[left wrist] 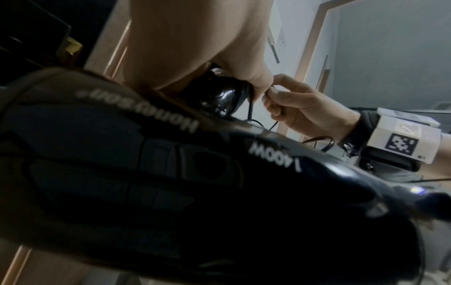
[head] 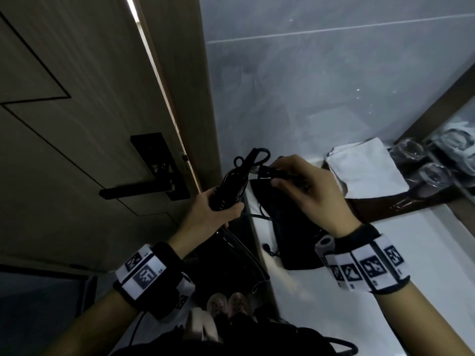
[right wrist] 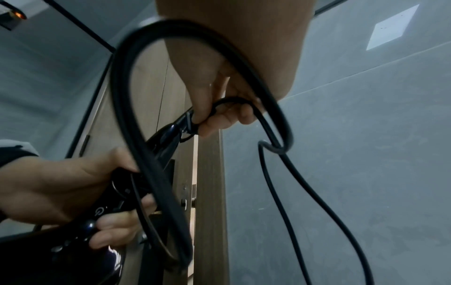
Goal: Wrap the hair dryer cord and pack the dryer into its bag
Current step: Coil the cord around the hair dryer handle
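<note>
black hair dryer [left wrist: 171, 173] close up, right hand [left wrist: 305, 108] pinching cord [left wrist: 250, 110]

Door handle [head: 138, 188], white cloth [head: 365, 167], perhaps glasses [head: 434, 173].

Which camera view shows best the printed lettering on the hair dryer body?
The left wrist view: the hair dryer fills it and its white lettering is large. The head view shows only its dark shape in the left hand; the right wrist view shows some buttons, no lettering.
</note>
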`<state>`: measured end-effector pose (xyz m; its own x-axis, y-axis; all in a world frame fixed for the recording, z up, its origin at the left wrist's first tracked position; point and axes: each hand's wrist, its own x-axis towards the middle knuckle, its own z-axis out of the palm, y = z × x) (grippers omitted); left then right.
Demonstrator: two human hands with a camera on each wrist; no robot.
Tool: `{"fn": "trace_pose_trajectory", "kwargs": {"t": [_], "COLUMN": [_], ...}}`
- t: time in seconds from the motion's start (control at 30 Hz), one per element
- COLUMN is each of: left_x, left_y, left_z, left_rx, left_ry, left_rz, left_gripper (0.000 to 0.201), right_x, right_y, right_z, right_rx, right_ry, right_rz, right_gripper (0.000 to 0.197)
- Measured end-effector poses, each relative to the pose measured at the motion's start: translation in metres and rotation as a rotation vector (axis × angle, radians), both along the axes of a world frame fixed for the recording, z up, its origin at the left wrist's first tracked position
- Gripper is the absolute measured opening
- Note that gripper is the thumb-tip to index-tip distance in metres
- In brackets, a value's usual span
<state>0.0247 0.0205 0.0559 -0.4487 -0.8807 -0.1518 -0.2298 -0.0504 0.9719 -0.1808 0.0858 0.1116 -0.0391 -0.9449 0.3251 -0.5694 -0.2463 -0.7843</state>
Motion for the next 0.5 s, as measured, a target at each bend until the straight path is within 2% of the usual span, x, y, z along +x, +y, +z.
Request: {"fn": "trace_pose_trajectory", "kwargs": {"t": [0.1,0.2,0.33,0.5], "left_x": [0.001,-0.001,-0.002,0.002], "left_y": [0.002,0.004,0.007,0.008], "left_z": [-0.001,0.001,0.005,0.008], "left_rx": [-0.006,-0.075,-0.252,-0.304], "left_ry": [0.006,-0.008,-0.091,-0.196], "left_rz": [-0.009,-0.017,-0.058,-0.075], "left_gripper": [0.019,0.015,0.029,0.023], "right_x": [0.004,0.011,0.022,0.018], "right_y": [-0.001,0.000,0.000,0.000], "right_z": [-0.003,-0.007,-0.012,-0.017], "right_rx": [-0.009,-0.031,-0.072,0.014], "right_ry": [0.026,-0.032,-0.103,-0.447], "right_rz": [-0.052,-0.100,-0.136,-0.084], "right_gripper": [0.017,0.016,0.015,0.023]}}
